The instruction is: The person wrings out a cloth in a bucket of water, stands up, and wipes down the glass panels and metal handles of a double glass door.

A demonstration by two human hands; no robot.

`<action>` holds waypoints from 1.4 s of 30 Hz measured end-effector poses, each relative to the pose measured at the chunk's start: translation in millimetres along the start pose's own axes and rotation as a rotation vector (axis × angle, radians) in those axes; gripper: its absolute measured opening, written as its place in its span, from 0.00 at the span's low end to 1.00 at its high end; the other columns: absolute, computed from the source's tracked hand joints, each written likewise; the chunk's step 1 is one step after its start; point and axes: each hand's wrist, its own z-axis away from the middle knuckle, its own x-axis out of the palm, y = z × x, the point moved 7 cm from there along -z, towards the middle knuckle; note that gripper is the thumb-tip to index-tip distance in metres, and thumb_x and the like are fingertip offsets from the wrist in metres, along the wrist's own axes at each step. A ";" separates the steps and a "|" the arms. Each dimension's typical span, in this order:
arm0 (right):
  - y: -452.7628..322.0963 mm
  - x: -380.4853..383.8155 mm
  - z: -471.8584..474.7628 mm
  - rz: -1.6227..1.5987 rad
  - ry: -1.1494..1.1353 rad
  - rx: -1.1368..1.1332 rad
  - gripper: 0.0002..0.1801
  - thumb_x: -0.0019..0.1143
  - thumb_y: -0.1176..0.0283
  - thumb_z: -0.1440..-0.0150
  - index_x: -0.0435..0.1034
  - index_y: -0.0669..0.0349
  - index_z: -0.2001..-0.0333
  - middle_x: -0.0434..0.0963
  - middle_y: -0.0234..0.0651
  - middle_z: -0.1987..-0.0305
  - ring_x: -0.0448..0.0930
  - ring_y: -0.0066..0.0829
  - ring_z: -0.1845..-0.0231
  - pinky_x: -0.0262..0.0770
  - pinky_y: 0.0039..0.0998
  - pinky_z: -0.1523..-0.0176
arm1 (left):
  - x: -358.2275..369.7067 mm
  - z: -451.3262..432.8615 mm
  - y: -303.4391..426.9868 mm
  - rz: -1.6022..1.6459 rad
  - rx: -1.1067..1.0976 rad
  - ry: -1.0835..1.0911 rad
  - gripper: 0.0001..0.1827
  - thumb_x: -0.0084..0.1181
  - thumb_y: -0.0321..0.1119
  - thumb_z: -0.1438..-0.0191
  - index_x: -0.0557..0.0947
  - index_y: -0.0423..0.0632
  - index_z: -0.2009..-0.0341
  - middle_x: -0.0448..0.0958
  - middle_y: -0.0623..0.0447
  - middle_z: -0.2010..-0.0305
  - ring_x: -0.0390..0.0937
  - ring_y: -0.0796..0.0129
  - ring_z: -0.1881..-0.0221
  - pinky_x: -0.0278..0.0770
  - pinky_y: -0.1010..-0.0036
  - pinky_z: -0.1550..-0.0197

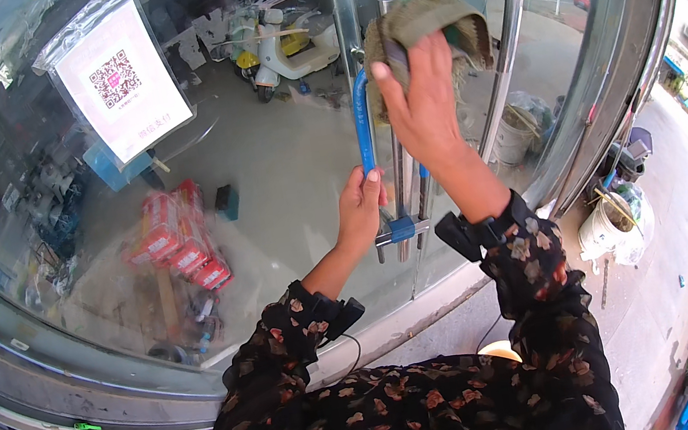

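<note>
A glass door with tubular metal handles (501, 78) fills the view before me. My left hand (363, 202) is closed around the lower part of a blue-coated U-lock shackle (363, 121), which hangs at the door handles. The lock's crossbar (402, 229) with a blue middle lies just below and right of that hand. My right hand (426, 94) presses a greenish-brown cloth (437, 14) near the upper part of the handles, fingers spread over it. The cloth is folded and hides part of the handles.
A sheet with a printed code (120, 81) hangs in a plastic sleeve on the glass at left. Behind the glass are a scooter (291, 51) and red packages (174, 232). A white bucket (605, 224) stands outside at right; a yellowish round rim (500, 350) shows below me.
</note>
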 end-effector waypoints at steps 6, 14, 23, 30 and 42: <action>23.6 33.1 -19.2 -0.145 -0.016 0.286 0.40 0.70 0.69 0.55 0.58 0.67 0.41 0.63 0.58 0.46 0.67 0.59 0.48 0.68 0.47 0.46 | -10.7 7.5 -6.3 -0.034 -0.036 -0.020 0.16 0.43 0.45 0.31 0.74 0.45 0.59 0.68 0.60 0.76 0.66 0.79 0.73 0.66 0.80 0.68; 6.8 35.5 123.2 0.174 -0.098 0.201 0.32 0.64 0.66 0.52 0.64 0.66 0.45 0.63 0.58 0.44 0.62 0.64 0.44 0.57 0.56 0.41 | 0.3 9.2 -2.6 -0.026 -0.012 -0.014 0.19 0.41 0.46 0.30 0.74 0.44 0.62 0.70 0.57 0.73 0.69 0.74 0.69 0.69 0.75 0.64; 12.1 16.6 215.3 -0.013 -0.267 0.384 0.25 0.60 0.76 0.49 0.67 0.64 0.46 0.65 0.55 0.43 0.64 0.61 0.41 0.58 0.52 0.37 | -12.6 38.1 -9.9 -0.683 -0.160 -0.037 0.20 0.47 0.45 0.34 0.75 0.42 0.48 0.76 0.45 0.55 0.75 0.56 0.53 0.71 0.65 0.49; 52.3 -73.8 131.8 -0.359 0.118 0.535 0.18 0.52 0.78 0.38 0.67 0.67 0.44 0.75 0.36 0.47 0.73 0.27 0.46 0.68 0.29 0.40 | 6.5 26.4 126.6 -0.774 0.582 0.070 0.26 0.51 0.34 0.39 0.67 0.42 0.37 0.66 0.40 0.37 0.66 0.49 0.37 0.62 0.61 0.35; 206.6 -53.1 -43.2 0.256 0.151 0.316 0.25 0.60 0.58 0.44 0.65 0.66 0.53 0.73 0.52 0.59 0.73 0.57 0.56 0.68 0.45 0.50 | 54.7 -89.9 194.5 -0.576 0.560 0.146 0.23 0.50 0.38 0.36 0.65 0.41 0.41 0.77 0.43 0.54 0.78 0.56 0.52 0.73 0.65 0.48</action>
